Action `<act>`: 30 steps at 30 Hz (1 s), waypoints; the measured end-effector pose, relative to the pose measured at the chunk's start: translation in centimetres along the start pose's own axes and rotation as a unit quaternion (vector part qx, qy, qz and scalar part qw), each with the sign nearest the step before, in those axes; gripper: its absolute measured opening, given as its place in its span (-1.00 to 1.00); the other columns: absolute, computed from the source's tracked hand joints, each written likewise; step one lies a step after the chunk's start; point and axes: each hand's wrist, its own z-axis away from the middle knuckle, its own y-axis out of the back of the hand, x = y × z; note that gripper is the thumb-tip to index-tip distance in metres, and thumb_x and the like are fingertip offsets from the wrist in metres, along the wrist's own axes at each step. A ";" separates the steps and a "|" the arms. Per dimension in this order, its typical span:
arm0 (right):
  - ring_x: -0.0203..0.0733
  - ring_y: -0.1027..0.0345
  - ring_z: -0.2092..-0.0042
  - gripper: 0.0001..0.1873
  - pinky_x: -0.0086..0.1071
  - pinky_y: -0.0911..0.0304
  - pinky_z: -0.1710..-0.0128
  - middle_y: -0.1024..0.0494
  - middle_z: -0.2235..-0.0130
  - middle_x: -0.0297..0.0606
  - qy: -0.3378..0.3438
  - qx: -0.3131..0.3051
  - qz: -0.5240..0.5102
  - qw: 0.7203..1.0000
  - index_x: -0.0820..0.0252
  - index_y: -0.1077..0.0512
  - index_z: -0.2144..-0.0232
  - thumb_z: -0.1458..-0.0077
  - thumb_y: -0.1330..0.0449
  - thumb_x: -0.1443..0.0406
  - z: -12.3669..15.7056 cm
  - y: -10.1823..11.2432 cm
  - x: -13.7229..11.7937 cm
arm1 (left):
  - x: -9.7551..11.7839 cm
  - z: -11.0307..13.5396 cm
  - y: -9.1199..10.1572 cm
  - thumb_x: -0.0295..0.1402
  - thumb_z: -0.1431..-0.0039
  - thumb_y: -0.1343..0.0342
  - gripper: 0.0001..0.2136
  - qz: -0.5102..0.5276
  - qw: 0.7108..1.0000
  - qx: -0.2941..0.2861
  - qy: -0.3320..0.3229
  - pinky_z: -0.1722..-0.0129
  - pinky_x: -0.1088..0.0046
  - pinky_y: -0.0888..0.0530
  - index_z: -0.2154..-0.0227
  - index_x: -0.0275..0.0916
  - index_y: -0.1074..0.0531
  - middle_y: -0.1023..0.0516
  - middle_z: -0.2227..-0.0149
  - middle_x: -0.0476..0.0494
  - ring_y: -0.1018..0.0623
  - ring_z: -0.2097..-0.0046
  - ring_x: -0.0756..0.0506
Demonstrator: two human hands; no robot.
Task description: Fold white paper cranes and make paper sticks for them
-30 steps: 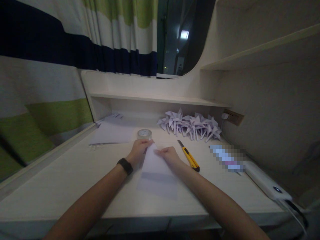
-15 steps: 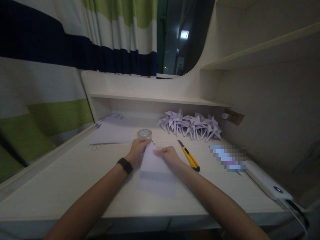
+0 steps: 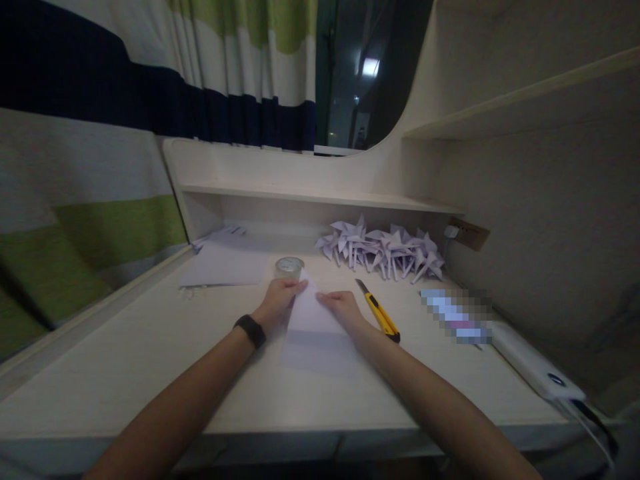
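Observation:
A sheet of white paper [image 3: 320, 333] with a folded, pointed upper end is held between my two hands above the desk. My left hand [image 3: 281, 300] pinches its left edge close to the point, thumb and finger closed on it. On the right edge, a little lower, my right hand [image 3: 343, 308] also pinches the paper. A roll of clear tape [image 3: 289, 267] lies just beyond the paper's tip. To the right of my right hand rests a yellow utility knife [image 3: 380, 313] with its blade out.
Several white paper pinwheels [image 3: 383, 247] are piled at the back right. A stack of white paper [image 3: 225, 260] lies at the back left. On the right are a blurred-out phone-like object [image 3: 450, 315] and a white power strip or box [image 3: 535, 363] with cables.
The paper has shifted slightly up and away, its tip now in front of the tape roll. My right hand's fingertips have moved slightly right and up along the edge.

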 end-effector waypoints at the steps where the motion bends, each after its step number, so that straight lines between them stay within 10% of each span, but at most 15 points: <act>1: -0.35 -0.12 0.62 -0.66 -0.44 0.04 0.61 -0.36 0.69 -0.37 0.006 0.004 0.002 1.000 0.27 -0.43 0.70 0.20 -0.29 0.10 0.0 0.0 0.0 | 0.1 0.0 0.0 -0.14 0.12 -0.31 -0.68 -0.002 1.000 0.005 -0.003 0.61 0.49 -0.27 0.54 -0.37 -0.48 -0.49 0.59 -0.14 -0.43 0.60 -0.03; 30: -0.38 -0.07 0.61 -0.55 -0.45 0.09 0.61 -0.35 0.68 -0.38 0.041 -0.040 -0.036 0.998 0.29 -0.44 0.68 0.21 -0.30 -0.02 1.4 -0.8 -0.4 | 3.5 1.4 -0.7 -0.21 0.12 -0.30 -0.73 -0.001 0.993 0.105 -0.052 0.64 0.53 -0.28 0.57 -0.35 -0.47 -0.41 0.68 -0.03 -0.36 0.64 0.02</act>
